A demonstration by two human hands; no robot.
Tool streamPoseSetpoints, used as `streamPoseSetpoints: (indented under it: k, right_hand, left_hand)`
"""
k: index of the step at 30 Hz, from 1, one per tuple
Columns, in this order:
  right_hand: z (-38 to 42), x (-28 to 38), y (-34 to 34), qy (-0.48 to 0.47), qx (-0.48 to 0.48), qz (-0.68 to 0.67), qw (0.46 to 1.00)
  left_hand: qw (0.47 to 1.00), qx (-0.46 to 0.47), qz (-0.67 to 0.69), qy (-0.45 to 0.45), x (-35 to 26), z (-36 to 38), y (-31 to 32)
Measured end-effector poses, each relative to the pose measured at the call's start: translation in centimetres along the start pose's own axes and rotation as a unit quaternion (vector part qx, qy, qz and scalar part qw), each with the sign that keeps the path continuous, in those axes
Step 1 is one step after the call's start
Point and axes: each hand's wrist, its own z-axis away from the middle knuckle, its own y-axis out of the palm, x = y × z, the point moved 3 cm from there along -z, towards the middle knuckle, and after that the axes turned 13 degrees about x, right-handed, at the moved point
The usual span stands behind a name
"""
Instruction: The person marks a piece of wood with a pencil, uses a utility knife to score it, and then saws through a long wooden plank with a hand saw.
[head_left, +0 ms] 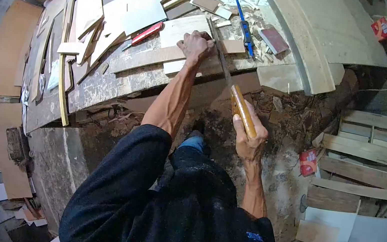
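Observation:
My right hand (251, 132) is wrapped around the yellow-brown wooden handle of a hand saw (225, 68). Its long, narrow metal blade points away from me, over the bench edge and beside a pale wooden board (179, 31). My left hand (196, 46), fingers curled, presses down on that board just left of the blade; what lies under the fingers is partly hidden. A long wooden strip (145, 58) lies under my left wrist along the bench edge. Nearby are a red utility knife (146, 33) and a blue bar-shaped tool (244, 28).
The worn workbench (113, 85) carries several boards, offcuts and a brown block (273, 40). A curved panel (311, 48) lies at the right. Wooden frames (368, 151) and a red packet (307, 162) are on the floor at right; sheets (9, 51) lean at left.

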Motion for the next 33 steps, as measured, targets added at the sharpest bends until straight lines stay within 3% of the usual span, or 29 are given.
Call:
streamPoseSetpoints:
  k: [7, 11, 12, 15, 16, 20, 27, 33]
  right_hand:
    - [5.2, 1.0, -1.4, -0.001, -0.028, 0.008, 1.000]
    - [1.3, 1.4, -0.6, 0.036, 0.015, -0.011, 0.999]
    - [0.5, 0.9, -0.4, 0.005, 0.008, 0.007, 1.000]
    - [0.8, 0.8, -0.7, -0.043, -0.008, 0.035, 0.998]
    - [1.6, 2.0, -1.2, 0.024, 0.023, 0.000, 0.999]
    - [4.9, 1.8, -2.1, 0.031, 0.004, 0.010, 0.999]
    - [0.1, 0.5, -0.7, 0.022, 0.017, -0.012, 1.000]
    - [3.9, 1.9, -1.8, 0.017, -0.003, -0.008, 1.000]
  left_hand:
    - [1.000, 0.010, 0.014, -0.006, 0.4, -0.4, 0.4]
    - [1.000, 0.003, -0.005, -0.009, 0.1, -0.2, 0.3]
    - [1.000, 0.002, 0.000, -0.009, 0.0, -0.1, 0.1]
    - [1.000, 0.004, 0.014, -0.006, -0.2, 0.2, -0.1]
    - [1.000, 0.007, 0.020, -0.004, -0.1, 0.2, -0.1]
    - [1.000, 0.014, 0.019, -0.016, -0.4, 0.3, -0.4]
    - [0.999, 0.017, 0.019, -0.024, 0.5, -0.7, 0.4]
    - [1.000, 0.003, 0.022, -0.017, 0.6, -0.7, 0.7]
